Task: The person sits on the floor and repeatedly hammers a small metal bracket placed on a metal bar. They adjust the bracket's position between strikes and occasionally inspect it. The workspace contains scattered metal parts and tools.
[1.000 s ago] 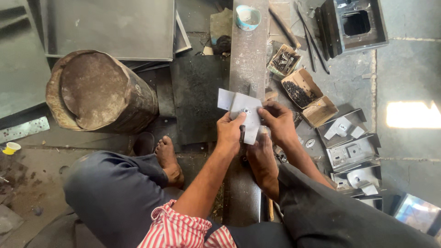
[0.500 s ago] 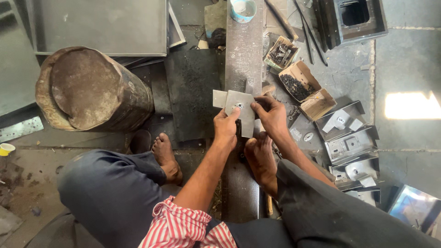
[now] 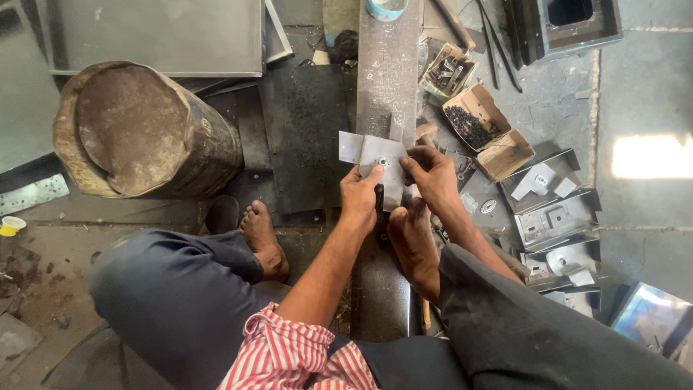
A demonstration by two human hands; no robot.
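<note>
Left hand [image 3: 359, 193], right hand [image 3: 431, 173]: we log both pinched on sheet-metal bracket [image 3: 375, 155], lying flat on steel beam [image 3: 388, 87]. Risks, our judgement: sharp edges cutting fingertips; bracket skidding off beam onto bare foot [image 3: 413, 242].

- Two hands, left hand [image 3: 359, 193] and right hand [image 3: 432, 173], both on one bent metal sheet piece [image 3: 375, 160].
- Two bare feet just below the hands.
- One rusty drum [image 3: 141, 130], far left of the left hand.
- Two open cardboard boxes [image 3: 473, 119] of small hardware, above the right hand.
- One yellow cup [image 3: 10, 226], far left.
</note>
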